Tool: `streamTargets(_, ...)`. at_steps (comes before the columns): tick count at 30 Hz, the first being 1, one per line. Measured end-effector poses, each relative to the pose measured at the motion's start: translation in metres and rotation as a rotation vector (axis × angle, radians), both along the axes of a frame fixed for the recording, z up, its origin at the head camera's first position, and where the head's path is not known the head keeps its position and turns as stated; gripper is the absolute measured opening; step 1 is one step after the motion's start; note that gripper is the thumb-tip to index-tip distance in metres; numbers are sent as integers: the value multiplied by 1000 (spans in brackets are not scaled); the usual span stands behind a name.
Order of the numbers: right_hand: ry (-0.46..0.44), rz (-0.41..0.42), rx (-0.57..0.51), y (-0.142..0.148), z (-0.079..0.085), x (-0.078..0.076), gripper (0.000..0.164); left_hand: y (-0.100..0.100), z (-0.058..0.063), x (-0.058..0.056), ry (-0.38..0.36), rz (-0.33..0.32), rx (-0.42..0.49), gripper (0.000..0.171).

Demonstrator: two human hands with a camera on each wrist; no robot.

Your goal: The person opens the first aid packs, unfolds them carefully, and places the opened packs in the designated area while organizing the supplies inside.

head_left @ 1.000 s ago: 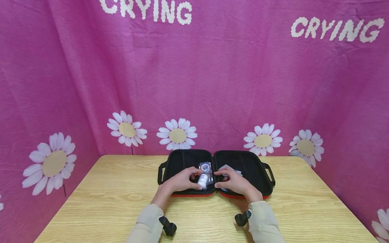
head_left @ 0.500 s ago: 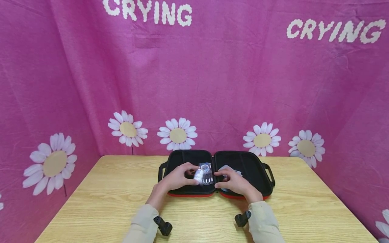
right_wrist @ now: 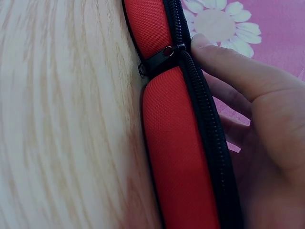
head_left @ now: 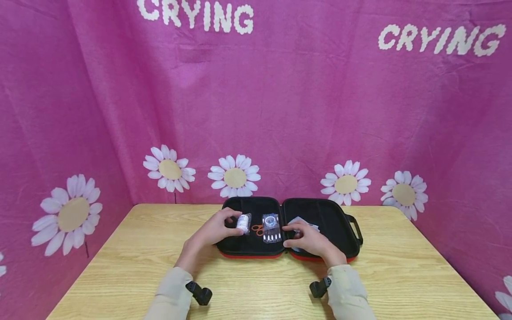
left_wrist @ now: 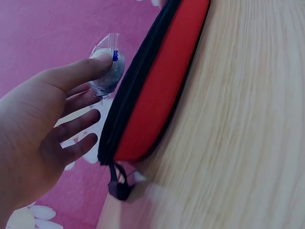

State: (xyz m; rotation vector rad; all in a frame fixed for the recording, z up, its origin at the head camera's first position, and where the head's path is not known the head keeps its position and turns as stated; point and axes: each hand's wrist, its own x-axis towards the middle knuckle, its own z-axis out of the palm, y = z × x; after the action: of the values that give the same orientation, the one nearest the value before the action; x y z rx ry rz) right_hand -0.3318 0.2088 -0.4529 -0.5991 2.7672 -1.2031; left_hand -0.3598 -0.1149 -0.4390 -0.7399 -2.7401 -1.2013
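Observation:
My left hand [head_left: 216, 227] pinches a white bandage roll [head_left: 243, 223] in clear wrapping between thumb and fingers, over the left part of an open black-lined case [head_left: 256, 206]. In the left wrist view the wrapped roll shows at the thumb tip, above the case's red side [left_wrist: 155, 90]. Orange-handled scissors [head_left: 258, 230] lie in the left half, beside a clear packet of white-tipped sticks [head_left: 273, 236] and a white ring-shaped roll [head_left: 270, 220]. Near the hinge, my right hand [head_left: 311, 240] is over the right half with relaxed fingers, beside pale flat packets [head_left: 298, 220], partly hidden.
The case stands on a wooden table [head_left: 256, 289], its hinge side between the two halves. A carry handle [head_left: 355, 229] sticks out at the right. Behind hangs a pink cloth [head_left: 280, 111] with daisies. A zip pull [right_wrist: 157, 59] hangs at the case's front.
My left hand has lifted the bandage roll and carried it left, away from the clear packet. The scissors' handles now show fully. My right hand has stayed in place.

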Motion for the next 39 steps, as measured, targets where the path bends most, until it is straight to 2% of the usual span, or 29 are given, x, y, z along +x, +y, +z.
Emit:
streamTargets(6,-1,-3,6,0,0,1,52,-11,-1,4,-36,15,-16,57)
streamTargets(9,1,7,7,0,-2,2,52,-16,-6,5,-43,18,-33,57)
streamTargets(15,27,32,-9,4,-5,1,54,-18,-18,5,23,22,-223,55)
streamTargets(18,15,18,-14,4,-4,0,54,-13,-14,5,33,51,-289,53)
streamTargets(22,7,2,-13,4,-4,-1,54,-4,-8,6,25,50,-319,51)
streamTargets(30,-10,-1,-19,0,-5,0,54,1,-9,12,40,34,-300,51)
streamTargets(35,-17,-18,-25,0,-3,0,54,9,-9,13,29,0,-256,50)
streamTargets(39,-12,1,-35,-1,-4,-1,54,13,-9,13,20,13,-244,49)
